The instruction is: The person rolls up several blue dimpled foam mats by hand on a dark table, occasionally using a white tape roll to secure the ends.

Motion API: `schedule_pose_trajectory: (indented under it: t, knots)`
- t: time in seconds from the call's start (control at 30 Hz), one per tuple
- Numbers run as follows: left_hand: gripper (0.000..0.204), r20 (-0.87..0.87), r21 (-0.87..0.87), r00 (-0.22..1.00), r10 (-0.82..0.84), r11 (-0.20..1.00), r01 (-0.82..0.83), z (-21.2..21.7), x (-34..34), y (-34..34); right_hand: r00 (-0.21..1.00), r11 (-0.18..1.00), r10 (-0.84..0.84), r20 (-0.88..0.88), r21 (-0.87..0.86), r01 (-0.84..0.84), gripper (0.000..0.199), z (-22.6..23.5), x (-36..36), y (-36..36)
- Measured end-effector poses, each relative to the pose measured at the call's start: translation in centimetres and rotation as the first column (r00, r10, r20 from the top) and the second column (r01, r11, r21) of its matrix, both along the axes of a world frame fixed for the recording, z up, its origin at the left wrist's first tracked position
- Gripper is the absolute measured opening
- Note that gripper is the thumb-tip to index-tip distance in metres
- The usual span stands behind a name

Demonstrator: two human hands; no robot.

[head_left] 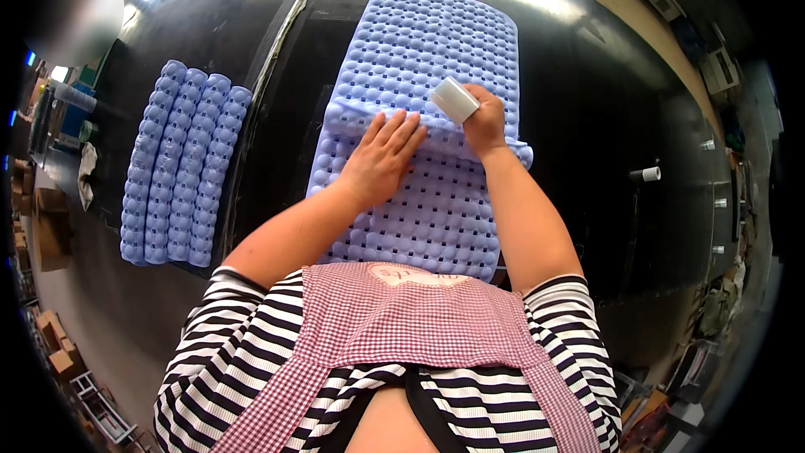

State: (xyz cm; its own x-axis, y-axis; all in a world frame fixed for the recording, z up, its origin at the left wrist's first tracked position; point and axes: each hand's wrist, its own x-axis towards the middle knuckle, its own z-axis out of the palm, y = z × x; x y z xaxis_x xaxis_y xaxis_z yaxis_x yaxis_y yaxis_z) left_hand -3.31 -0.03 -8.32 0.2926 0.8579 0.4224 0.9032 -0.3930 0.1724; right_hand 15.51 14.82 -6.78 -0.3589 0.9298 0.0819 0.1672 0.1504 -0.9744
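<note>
A long light-blue bubble-textured bath mat lies lengthwise on the dark table in front of me. A rolled or folded part of it makes a raised ridge across its middle. My left hand lies flat on this ridge with its fingers stretched out. My right hand is closed around a small pale, shiny block-shaped piece, held just above the mat near the ridge's right end. I cannot make out exactly what the piece is. Part of the ridge is hidden under my left hand.
Several rolled blue mats lie side by side on the table at the left. A small white roll sits on the dark table at the right. Cardboard boxes stand on the floor at the lower left.
</note>
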Motion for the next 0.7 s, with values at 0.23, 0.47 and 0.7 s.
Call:
schedule_pose_trajectory:
  t: [0.23, 0.47, 0.7]
  knots:
    - [0.076, -0.073, -0.278, 0.997, 0.017, 0.96, -0.037, 2.6, -1.5, 8.4, 0.996, 0.987, 0.078, -0.048, 0.144, -0.071, 0.021, 1.4, -0.2, 0.6]
    - [0.063, 0.106, -0.298, 0.992, -0.068, 0.95, 0.097, 2.5, -0.8, 4.5, 0.954, 0.661, 0.13, 0.269, 0.694, -0.286, 0.046, 1.4, 3.9, -10.7]
    - [0.045, 0.126, -0.371, 0.991, -0.037, 0.925, 0.082, 3.9, -1.0, -3.0, 0.941, 0.77, 0.144, 0.307, 0.562, -0.302, 0.047, -0.2, 4.6, -16.9]
